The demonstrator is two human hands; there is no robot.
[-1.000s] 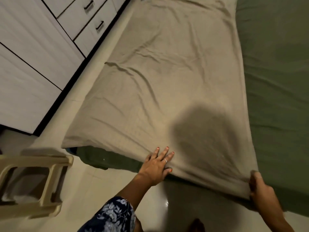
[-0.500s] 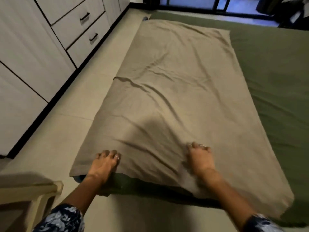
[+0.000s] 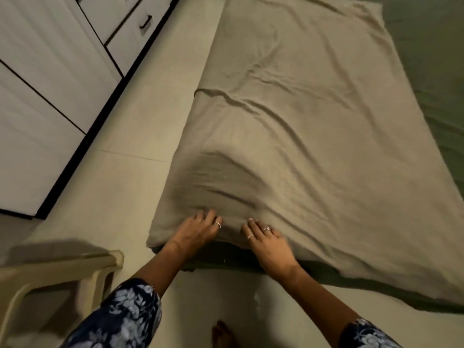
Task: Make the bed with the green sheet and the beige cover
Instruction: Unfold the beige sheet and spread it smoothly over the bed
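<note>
We see our left hand (image 3: 194, 232) and right hand (image 3: 270, 243) side by side, palms down, fingers spread flat on the beige cover (image 3: 301, 136), gripping nothing, green sheet (image 3: 431, 71) beneath.

Dark navy sleeves with a pale floral print on both arms, a ring on the left hand (image 3: 194, 232), two rings on the right hand (image 3: 270, 246).

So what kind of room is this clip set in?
Most likely a bedroom at home: a low mattress under a green sheet and beige cover lies on the tiled floor, with white drawer cabinets along the wall.
</note>
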